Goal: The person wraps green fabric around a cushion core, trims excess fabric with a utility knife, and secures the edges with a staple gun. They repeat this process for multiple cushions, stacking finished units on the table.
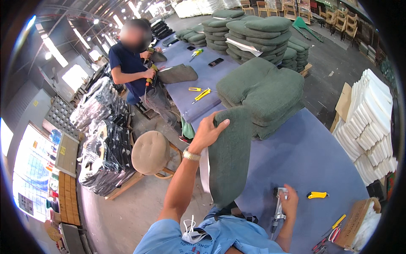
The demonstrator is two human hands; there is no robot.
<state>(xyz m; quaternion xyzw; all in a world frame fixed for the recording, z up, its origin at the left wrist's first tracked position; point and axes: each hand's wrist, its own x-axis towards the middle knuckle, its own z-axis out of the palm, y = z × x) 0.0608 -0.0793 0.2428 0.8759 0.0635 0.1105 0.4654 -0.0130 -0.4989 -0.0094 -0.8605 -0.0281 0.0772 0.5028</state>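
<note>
A worktable point(304, 156) with a smooth blue-grey top stretches from the near side into the distance; on it sits a stack of dark green upholstered cushions point(275, 86), with more cushion piles point(258, 34) behind; a black mobile phone point(215, 62), a yellow utility knife point(202, 95) and a yellow-handled screwdriver point(195, 89) lie left of these; at the right lie a second yellow cutter point(317, 194), red-handled scissors point(334, 234) and a cardboard box point(354, 224); the grey floor point(114, 216) carries a padded round stool point(151, 153) and a green metal frame point(308, 29).
</note>
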